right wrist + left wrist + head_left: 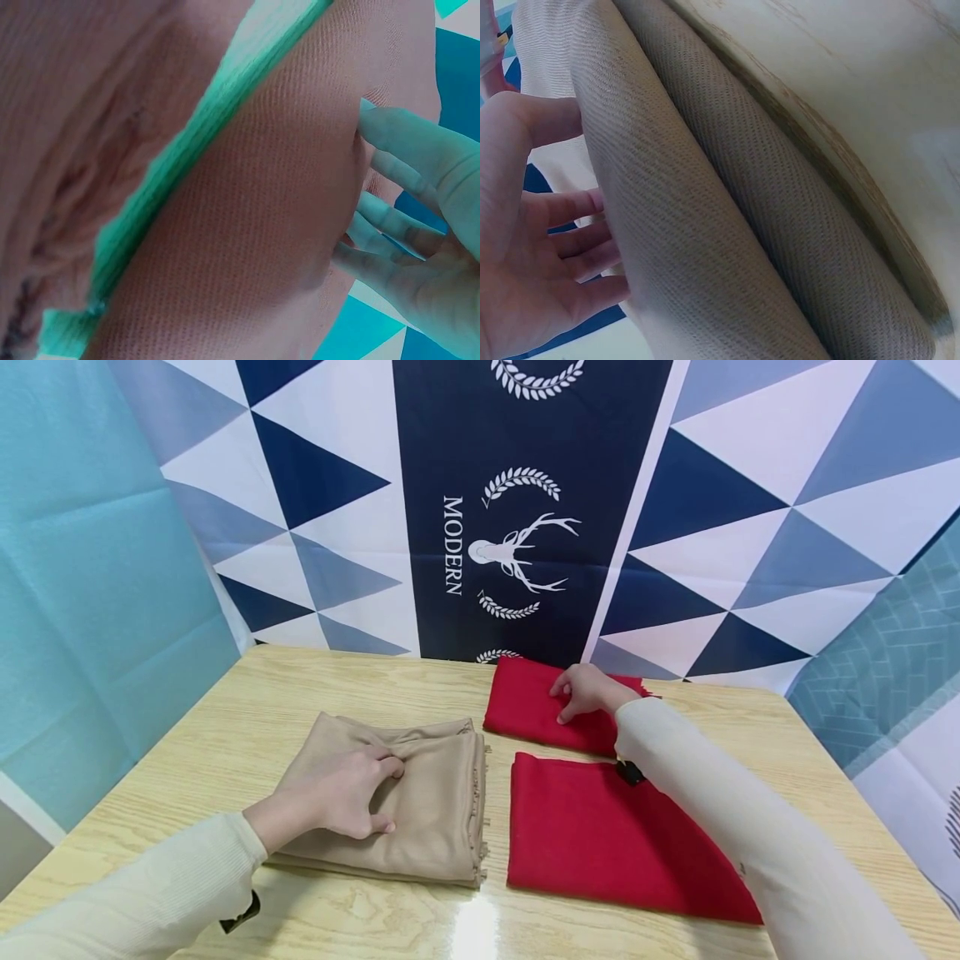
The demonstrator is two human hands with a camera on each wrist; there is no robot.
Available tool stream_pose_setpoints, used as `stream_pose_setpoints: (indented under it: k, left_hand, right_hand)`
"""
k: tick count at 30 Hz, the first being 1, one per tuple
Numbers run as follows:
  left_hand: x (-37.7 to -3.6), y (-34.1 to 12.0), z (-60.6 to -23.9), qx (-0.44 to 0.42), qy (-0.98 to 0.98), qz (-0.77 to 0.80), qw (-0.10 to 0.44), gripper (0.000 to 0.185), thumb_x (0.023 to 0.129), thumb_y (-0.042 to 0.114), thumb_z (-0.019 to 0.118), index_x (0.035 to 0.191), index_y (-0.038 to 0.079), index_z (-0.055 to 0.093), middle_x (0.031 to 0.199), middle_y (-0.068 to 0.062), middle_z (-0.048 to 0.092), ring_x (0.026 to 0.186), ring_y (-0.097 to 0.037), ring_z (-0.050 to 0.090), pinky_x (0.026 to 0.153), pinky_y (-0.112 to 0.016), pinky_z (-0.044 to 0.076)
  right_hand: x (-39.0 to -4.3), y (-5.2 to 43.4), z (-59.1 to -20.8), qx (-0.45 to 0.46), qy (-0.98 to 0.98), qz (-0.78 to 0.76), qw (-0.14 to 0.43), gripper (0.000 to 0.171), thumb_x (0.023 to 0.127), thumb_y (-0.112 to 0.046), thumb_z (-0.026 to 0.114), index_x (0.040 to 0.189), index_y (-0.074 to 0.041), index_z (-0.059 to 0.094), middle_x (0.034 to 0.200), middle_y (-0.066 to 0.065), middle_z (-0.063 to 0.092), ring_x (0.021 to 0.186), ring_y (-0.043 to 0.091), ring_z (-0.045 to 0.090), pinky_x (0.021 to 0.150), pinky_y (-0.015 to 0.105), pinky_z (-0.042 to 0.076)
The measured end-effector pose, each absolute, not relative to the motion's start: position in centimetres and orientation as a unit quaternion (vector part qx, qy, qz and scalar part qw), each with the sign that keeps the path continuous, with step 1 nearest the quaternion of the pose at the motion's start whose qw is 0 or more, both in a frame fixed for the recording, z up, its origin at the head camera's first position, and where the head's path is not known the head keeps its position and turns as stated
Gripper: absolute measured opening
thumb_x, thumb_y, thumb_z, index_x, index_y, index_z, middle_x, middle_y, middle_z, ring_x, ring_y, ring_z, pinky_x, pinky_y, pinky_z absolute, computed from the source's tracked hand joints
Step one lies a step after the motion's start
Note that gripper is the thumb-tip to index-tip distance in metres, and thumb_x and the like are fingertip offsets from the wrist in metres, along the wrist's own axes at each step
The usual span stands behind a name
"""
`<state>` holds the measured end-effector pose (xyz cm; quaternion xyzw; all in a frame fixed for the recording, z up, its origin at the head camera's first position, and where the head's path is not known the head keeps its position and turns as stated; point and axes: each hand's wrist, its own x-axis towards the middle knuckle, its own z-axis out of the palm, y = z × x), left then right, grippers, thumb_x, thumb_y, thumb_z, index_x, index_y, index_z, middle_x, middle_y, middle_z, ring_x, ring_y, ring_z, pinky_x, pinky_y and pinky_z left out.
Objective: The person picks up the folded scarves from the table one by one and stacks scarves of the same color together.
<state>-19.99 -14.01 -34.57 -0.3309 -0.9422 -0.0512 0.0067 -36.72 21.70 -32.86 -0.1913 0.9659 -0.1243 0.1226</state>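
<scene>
A folded beige scarf [438, 827] with a short fringe along its right edge lies on the left part of the table. My left hand [345, 792] rests on top of it, thumb and fingers spread apart. In the left wrist view those fingertips touch the side of the beige scarf [660, 187]. Farther back, a folded red scarf [517, 702] has my right hand [588, 689] touching its top with thumb and fingers apart. Fabric [262, 210] fills much of the oddly tinted right wrist view, with the fingertips against it.
A second folded red cloth [592, 835] lies in front, partly under my right forearm. The wooden table [247, 702] ends at a patterned curtain [517, 552] behind and a teal cloth [75, 568] on the left.
</scene>
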Motion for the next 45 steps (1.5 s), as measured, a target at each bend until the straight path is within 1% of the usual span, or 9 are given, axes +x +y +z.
stream_pose_setpoints:
  k: [7,13,15,20,25,33,41,45]
  left_hand:
    - [-19.92,-13.99,-34.47,-0.324,-0.944,-0.054,0.002,0.053,0.071,0.035,0.077,0.111,0.006,0.062,0.116,-0.009,0.065,0.117,-0.028,0.059,0.099,-0.041,0.048]
    - [-19.96,-13.94,-34.52,-0.31,-0.949,-0.056,-0.008,0.054,0.071,0.036,0.077,0.113,0.006,0.062,0.119,-0.009,0.064,0.12,-0.028,0.057,0.1,-0.041,0.048]
    - [-19.96,-13.92,-34.52,-0.311,-0.949,-0.055,-0.008,0.054,0.071,0.036,0.077,0.113,0.006,0.062,0.12,-0.009,0.064,0.12,-0.028,0.057,0.1,-0.042,0.048]
    - [-19.95,-13.91,-34.52,-0.311,-0.949,-0.057,-0.007,0.054,0.071,0.036,0.077,0.113,0.006,0.062,0.12,-0.01,0.063,0.12,-0.028,0.057,0.1,-0.042,0.048]
    - [-19.93,-13.91,-34.43,-0.309,-0.949,-0.058,-0.007,0.054,0.071,0.037,0.077,0.113,0.006,0.062,0.119,-0.009,0.064,0.12,-0.028,0.057,0.1,-0.042,0.048]
    - [-19.94,-13.9,-34.48,-0.312,-0.949,-0.05,0.001,0.054,0.07,0.037,0.077,0.113,0.007,0.062,0.118,-0.009,0.064,0.118,-0.028,0.058,0.098,-0.041,0.049]
    - [-20.08,-13.87,-34.59,-0.309,-0.949,-0.053,-0.004,0.055,0.07,0.038,0.076,0.114,0.008,0.062,0.12,-0.008,0.063,0.12,-0.027,0.057,0.099,-0.041,0.048]
    - [-20.1,-13.89,-34.57,-0.313,-0.948,-0.054,-0.003,0.055,0.07,0.038,0.077,0.113,0.007,0.062,0.12,-0.009,0.063,0.12,-0.028,0.057,0.099,-0.042,0.048]
  right_hand:
    - [-36.79,21.64,-32.82,-0.194,0.966,-0.122,0.122,0.043,0.076,-0.016,0.081,0.114,-0.002,0.068,0.106,0.019,0.062,0.096,0.028,0.055,0.087,0.038,0.053]
    - [-36.76,21.46,-32.84,-0.191,0.967,-0.119,0.121,0.044,0.076,-0.016,0.081,0.115,-0.002,0.068,0.108,0.019,0.062,0.099,0.028,0.055,0.089,0.039,0.053]
    - [-36.79,21.41,-32.86,-0.188,0.967,-0.123,0.123,0.044,0.076,-0.016,0.081,0.115,-0.002,0.068,0.106,0.018,0.062,0.098,0.028,0.054,0.087,0.038,0.053]
    - [-36.82,21.26,-32.73,-0.191,0.965,-0.131,0.125,0.043,0.075,-0.014,0.082,0.113,-0.001,0.068,0.097,0.017,0.06,0.092,0.026,0.053,0.078,0.032,0.051]
    - [-36.8,21.15,-32.66,-0.19,0.965,-0.129,0.127,0.043,0.075,-0.015,0.081,0.114,-0.002,0.068,0.099,0.016,0.06,0.095,0.026,0.053,0.079,0.032,0.053]
    - [-36.9,21.05,-32.62,-0.193,0.964,-0.128,0.134,0.042,0.075,-0.013,0.081,0.113,-0.001,0.066,0.091,0.014,0.057,0.088,0.023,0.05,0.07,0.026,0.048]
    - [-37.05,21.07,-32.67,-0.189,0.963,-0.128,0.141,0.041,0.075,-0.013,0.081,0.112,-0.002,0.066,0.087,0.012,0.054,0.086,0.022,0.05,0.068,0.024,0.045]
    - [-37.04,20.89,-32.69,-0.189,0.963,-0.131,0.142,0.041,0.075,-0.013,0.081,0.112,-0.002,0.066,0.089,0.012,0.055,0.088,0.023,0.05,0.069,0.024,0.047]
